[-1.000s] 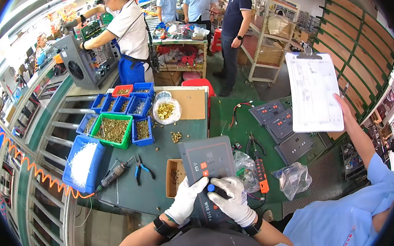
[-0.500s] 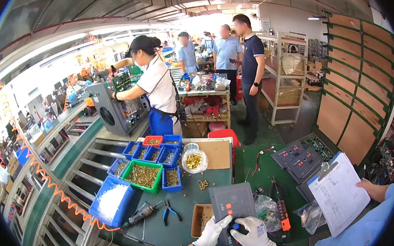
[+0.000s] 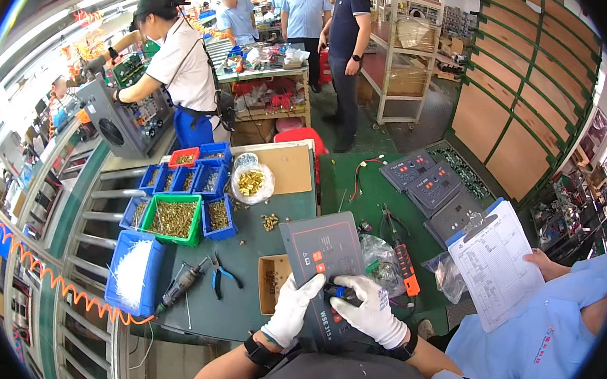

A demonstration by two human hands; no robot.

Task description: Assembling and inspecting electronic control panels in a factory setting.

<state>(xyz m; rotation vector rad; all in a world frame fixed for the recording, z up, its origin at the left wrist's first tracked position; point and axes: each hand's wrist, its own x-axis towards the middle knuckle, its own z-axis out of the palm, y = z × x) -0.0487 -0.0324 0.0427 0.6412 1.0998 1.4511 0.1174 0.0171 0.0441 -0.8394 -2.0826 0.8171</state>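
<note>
A dark grey control panel (image 3: 322, 248) with red buttons lies face up on the green bench in front of me. My left hand (image 3: 293, 310), in a white glove, rests on its near left edge. My right hand (image 3: 367, 309), also gloved, is closed on a small black and blue tool (image 3: 341, 293) held over the panel's lower part. Both hands touch the panel near its bottom edge.
Blue, red and green bins (image 3: 184, 199) of brass parts, a bag of brass parts (image 3: 251, 181), a small cardboard box (image 3: 274, 283), pliers (image 3: 219, 272), an electric screwdriver (image 3: 181, 284). A co-worker at right holds a clipboard (image 3: 493, 260). More panels (image 3: 431, 186) lie right.
The view has tilted and shifted. The co-worker's clipboard came down from high at the right to beside the bench. My hands stay on the panel.
</note>
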